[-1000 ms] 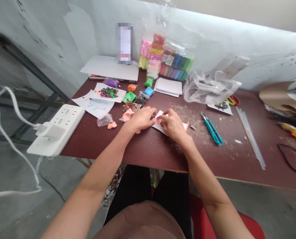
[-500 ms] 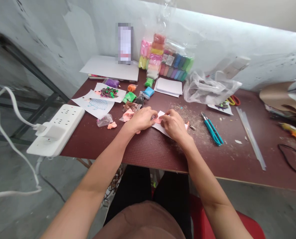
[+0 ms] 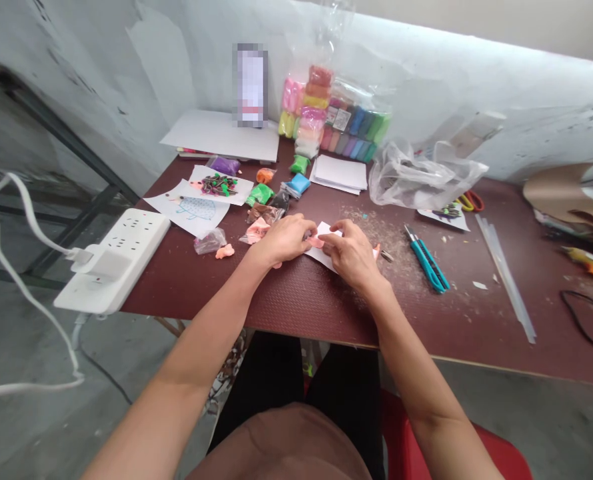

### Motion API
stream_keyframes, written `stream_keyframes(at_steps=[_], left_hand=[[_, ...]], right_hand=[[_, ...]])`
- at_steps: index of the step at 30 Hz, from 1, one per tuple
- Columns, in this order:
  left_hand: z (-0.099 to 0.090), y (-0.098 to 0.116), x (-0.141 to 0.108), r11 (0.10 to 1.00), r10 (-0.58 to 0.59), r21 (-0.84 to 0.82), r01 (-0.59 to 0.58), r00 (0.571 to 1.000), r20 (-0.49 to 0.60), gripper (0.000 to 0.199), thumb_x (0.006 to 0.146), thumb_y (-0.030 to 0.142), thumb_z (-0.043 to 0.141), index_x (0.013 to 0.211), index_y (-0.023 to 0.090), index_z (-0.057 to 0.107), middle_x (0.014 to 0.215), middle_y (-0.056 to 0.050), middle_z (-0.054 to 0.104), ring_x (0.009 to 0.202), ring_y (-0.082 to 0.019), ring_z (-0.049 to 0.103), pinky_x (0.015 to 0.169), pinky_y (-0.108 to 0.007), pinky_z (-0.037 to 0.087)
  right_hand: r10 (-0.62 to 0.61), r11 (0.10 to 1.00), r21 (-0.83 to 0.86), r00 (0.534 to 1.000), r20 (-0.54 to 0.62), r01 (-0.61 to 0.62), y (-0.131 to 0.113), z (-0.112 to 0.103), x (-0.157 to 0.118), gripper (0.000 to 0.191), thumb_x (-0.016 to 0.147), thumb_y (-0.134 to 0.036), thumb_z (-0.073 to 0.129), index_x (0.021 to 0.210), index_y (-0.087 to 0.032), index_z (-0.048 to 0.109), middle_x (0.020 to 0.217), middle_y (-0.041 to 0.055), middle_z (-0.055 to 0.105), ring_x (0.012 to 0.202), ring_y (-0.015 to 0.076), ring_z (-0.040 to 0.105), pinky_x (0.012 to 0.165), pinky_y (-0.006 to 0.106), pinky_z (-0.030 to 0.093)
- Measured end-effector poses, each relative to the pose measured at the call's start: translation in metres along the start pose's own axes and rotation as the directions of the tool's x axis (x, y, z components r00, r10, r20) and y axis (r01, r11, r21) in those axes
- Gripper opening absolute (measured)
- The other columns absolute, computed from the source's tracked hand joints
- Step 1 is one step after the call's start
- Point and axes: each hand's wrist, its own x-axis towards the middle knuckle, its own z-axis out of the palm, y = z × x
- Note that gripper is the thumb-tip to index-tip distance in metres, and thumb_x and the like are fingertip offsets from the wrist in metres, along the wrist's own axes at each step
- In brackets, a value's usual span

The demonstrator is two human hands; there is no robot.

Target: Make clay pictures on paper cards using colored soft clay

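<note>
A small flat piece of pink modelling clay lies on a sheet of white paper at the table's middle. My left hand bends over the left edge of the paper with its fingers curled together; what their tips hold is hidden. From the other side, my right hand presses thumb and fingertips on the clay. Beside my left wrist sit a wrapped lump of pink clay and a loose pink scrap.
A teal utility knife lies right of my hands among shavings. Clay packs and a plastic bag stand along the wall. At left are a hedgehog drawing and a white power strip; a glue gun lies far right.
The fingers of my right hand have lifted and shifted slightly over the pink clay. My left hand stays almost in place.
</note>
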Motion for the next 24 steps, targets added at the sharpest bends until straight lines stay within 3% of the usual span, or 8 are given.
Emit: stream_keyframes(at_steps=[7, 14, 17, 24], left_hand=[[-0.005, 0.007, -0.003, 0.999, -0.046, -0.004, 0.046, 0.998, 0.031, 0.031, 0.098, 0.022, 0.063, 0.124, 0.023, 0.081, 0.111, -0.01, 0.068, 0.11, -0.027, 0.067, 0.094, -0.034, 0.05], [-0.003, 0.006, -0.003, 0.999, -0.04, 0.015, 0.04, 0.999, 0.024, 0.035, 0.101, 0.029, 0.062, 0.131, 0.021, 0.077, 0.117, -0.012, 0.069, 0.113, -0.028, 0.067, 0.093, -0.035, 0.05], [0.001, 0.001, 0.0, 0.999, -0.012, 0.035, 0.011, 1.0, 0.0, 0.032, 0.099, 0.026, 0.061, 0.127, 0.018, 0.075, 0.118, -0.012, 0.07, 0.115, -0.028, 0.066, 0.095, -0.035, 0.05], [0.006, -0.005, 0.002, 0.999, 0.017, 0.035, -0.016, 1.0, -0.023, 0.024, 0.096, 0.024, 0.062, 0.115, 0.017, 0.073, 0.116, -0.011, 0.071, 0.111, -0.027, 0.067, 0.093, -0.034, 0.05]], right_hand=[[-0.044, 0.998, -0.052, 0.998, 0.053, 0.046, -0.005, 0.001, -0.003, 0.039, 0.106, -0.023, 0.046, 0.114, -0.022, 0.084, 0.123, 0.0176, 0.067, 0.104, 0.0291, 0.058, 0.093, 0.045, 0.046], [0.033, 0.999, 0.019, 0.992, -0.12, -0.031, 0.007, 0.002, -0.005, 0.033, 0.101, -0.021, 0.053, 0.113, -0.021, 0.084, 0.123, 0.0162, 0.066, 0.1, 0.0272, 0.06, 0.091, 0.044, 0.048], [0.031, 1.0, 0.001, 0.996, -0.086, -0.031, 0.007, 0.001, -0.006, 0.032, 0.101, -0.022, 0.053, 0.105, -0.022, 0.085, 0.122, 0.0156, 0.066, 0.1, 0.0272, 0.059, 0.09, 0.043, 0.046], [-0.022, 0.998, -0.051, 1.0, -0.008, 0.022, 0.002, 0.003, -0.005, 0.036, 0.103, -0.023, 0.049, 0.105, -0.023, 0.085, 0.123, 0.0168, 0.067, 0.106, 0.0309, 0.058, 0.091, 0.044, 0.045]])
